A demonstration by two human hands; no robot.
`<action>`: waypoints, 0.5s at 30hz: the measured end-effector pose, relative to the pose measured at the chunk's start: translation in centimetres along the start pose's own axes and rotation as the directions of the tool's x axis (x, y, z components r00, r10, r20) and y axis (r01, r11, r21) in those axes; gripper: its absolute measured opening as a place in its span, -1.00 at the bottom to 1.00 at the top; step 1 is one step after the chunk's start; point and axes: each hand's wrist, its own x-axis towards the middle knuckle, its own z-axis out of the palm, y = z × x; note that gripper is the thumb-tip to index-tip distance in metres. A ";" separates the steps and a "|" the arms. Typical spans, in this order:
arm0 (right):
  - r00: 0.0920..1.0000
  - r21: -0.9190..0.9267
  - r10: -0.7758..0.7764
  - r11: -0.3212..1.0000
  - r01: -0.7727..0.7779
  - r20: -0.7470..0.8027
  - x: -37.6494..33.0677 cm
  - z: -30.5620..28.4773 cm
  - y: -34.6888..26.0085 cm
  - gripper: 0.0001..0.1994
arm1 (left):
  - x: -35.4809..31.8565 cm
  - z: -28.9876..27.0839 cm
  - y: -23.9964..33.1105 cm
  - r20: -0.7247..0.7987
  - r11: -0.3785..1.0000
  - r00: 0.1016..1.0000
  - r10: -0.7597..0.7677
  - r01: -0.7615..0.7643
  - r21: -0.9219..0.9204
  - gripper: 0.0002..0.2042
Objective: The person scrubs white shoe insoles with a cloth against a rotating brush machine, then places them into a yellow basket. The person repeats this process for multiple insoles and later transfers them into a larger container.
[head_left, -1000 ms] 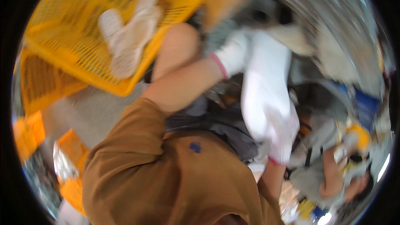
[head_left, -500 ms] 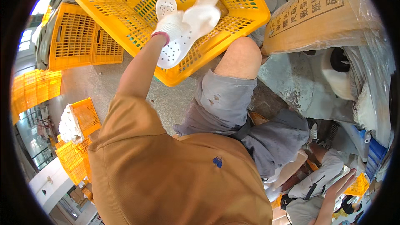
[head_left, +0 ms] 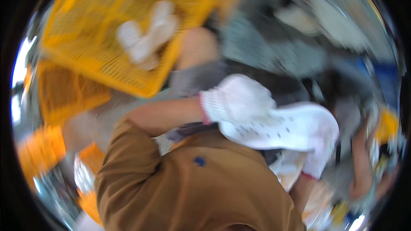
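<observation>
A white perforated insole [head_left: 280, 129] with small dark dots lies across my lap, held up in front of my body. My left hand [head_left: 242, 99], in a white knit glove with a reddish cuff, is closed on its left end. At its right end, my gloved right hand [head_left: 321, 154] meets the insole; its fingers are smeared by motion and blend with the white surface. Several more white insoles [head_left: 156, 34] lie in the large yellow plastic basket [head_left: 141, 90] at the upper left, beyond my bare knee.
Another yellow crate [head_left: 64, 85] stands left of the basket, with more yellow crates [head_left: 40, 147] farther left. A grey-green flat surface [head_left: 261, 47] lies beyond my legs. At the right, another person's arm [head_left: 361, 162] is close by, near a yellow crate [head_left: 387, 126].
My left hand has left the basket and moved right with one insole to my lap. My right hand has come into view at its other end. The view has swung right and is blurred.
</observation>
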 end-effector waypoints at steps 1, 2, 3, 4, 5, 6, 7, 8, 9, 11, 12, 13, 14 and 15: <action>0.972 -0.393 -0.235 0.893 0.220 0.010 -1.6 -2.1 1.5 -0.56 | 1.0 -0.2 -0.1 0.037 0.996 0.998 0.043 -0.046 0.075 -0.75; 0.914 0.201 0.299 0.947 -0.249 -0.276 -3.0 -3.7 2.5 -0.57 | 1.9 -0.8 -0.8 0.271 0.997 0.961 -0.058 0.045 0.054 -0.72; 0.689 0.778 0.677 0.569 -0.266 -0.259 -4.1 -5.2 3.0 -0.59 | 3.0 -0.9 -0.9 0.445 0.885 0.767 -0.462 0.367 0.287 -0.67; 0.574 0.774 0.728 0.587 -0.238 -0.375 -4.6 -6.5 3.1 -0.59 | 3.6 -1.1 -1.5 0.376 0.853 0.766 -0.520 0.489 0.184 -0.67; 0.500 0.788 0.744 0.589 -0.179 -0.443 -4.6 -7.0 2.8 -0.59 | 4.3 -0.4 -1.8 0.281 0.775 0.733 -0.620 0.628 0.070 -0.63; 0.502 0.778 0.726 0.609 -0.152 -0.470 -4.7 -6.9 2.2 -0.58 | 4.7 0.7 -2.2 0.431 0.804 0.716 -0.549 0.594 0.037 -0.39; 0.487 0.777 0.719 0.618 -0.120 -0.497 -4.2 -6.1 1.3 -0.57 | 5.3 2.0 -2.9 0.580 0.772 0.587 -0.566 0.624 0.122 -0.09; 0.533 0.757 0.668 0.649 -0.075 -0.519 -4.2 -5.0 0.2 -0.56 | 5.0 4.0 -2.6 0.623 0.736 0.547 -0.559 0.673 0.070 0.12; 0.558 0.741 0.657 0.663 -0.107 -0.507 -3.5 -2.7 -0.7 -0.49 | 5.4 5.9 -3.4 0.630 0.492 0.577 -0.519 0.805 -0.331 0.07; 0.687 0.507 0.589 0.784 -0.358 -0.426 -3.8 2.1 -2.9 -0.46 | 7.7 10.5 -3.6 0.739 -0.580 0.372 -0.562 0.460 -0.673 -0.17; 0.740 0.411 0.590 0.792 -0.451 -0.324 -4.4 4.4 -4.1 -0.43 | 9.4 12.1 -3.5 0.624 -0.566 0.456 -0.634 0.275 -0.777 -0.31; 0.800 0.307 0.562 0.814 -0.492 -0.208 -5.2 5.9 -5.6 -0.41 | 11.2 13.0 -3.5 0.472 -0.520 0.583 -0.661 0.099 -0.849 -0.44; 0.817 0.230 0.552 0.828 -0.512 -0.166 -5.4 6.8 -6.9 -0.39 | 13.2 13.2 -3.6 0.522 -0.590 0.506 -0.686 0.032 -0.807 -0.59; 0.823 0.231 0.544 0.832 -0.503 -0.166 -5.1 7.2 -8.0 -0.36 | 14.5 13.1 -3.3 0.461 -0.562 0.530 -0.712 -0.034 -0.827 -0.58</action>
